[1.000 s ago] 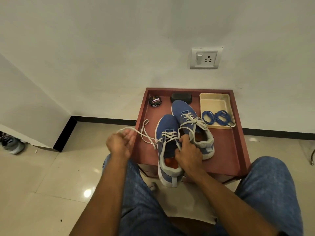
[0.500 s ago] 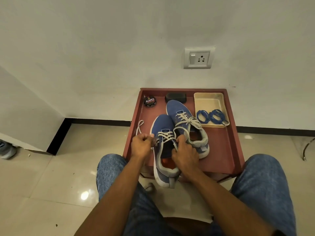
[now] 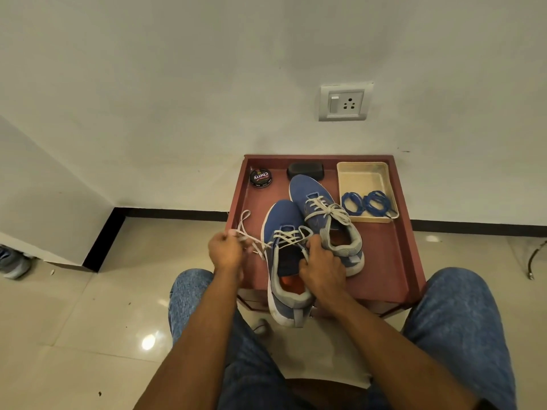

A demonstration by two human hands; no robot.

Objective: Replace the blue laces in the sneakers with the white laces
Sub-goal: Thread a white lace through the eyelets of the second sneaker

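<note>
Change over the last second: left hand [image 3: 225, 252] had been out wide to its own left with the white lace [image 3: 251, 238] drawn long, then came in close beside the near sneaker [image 3: 285, 261], and at this moment sat a little out again, fingers curled tight on the lace ends. Slack looped just beyond that hand on the tabletop [image 3: 381, 261]. Right hand [image 3: 321, 263] barely moved; it was clamped on the near sneaker's collar and tongue area, thumb up by the top eyelets, whether it also pinched lace could not be told.

Judgement: that pull-and-return reads as snugging the lace through the upper eyelets, so lacing on this shoe looked nearly finished, with tying probably left. Far sneaker [image 3: 324, 217], just beyond the right hand, already carried a white lace that looked tied in a bow. Blue laces [image 3: 365, 202] lay coiled in the tray [image 3: 365, 173], further beyond and to the right of the right hand, so removal was done.

Orientation: near sneaker lay with long axis running away from the person, toe pointing toward the wall, heel hanging off the tabletop's near edge below the right hand, opening up. Far sneaker's toe pointed away and slightly left, heel angled toward the right, touching or almost touching the near one.
</note>
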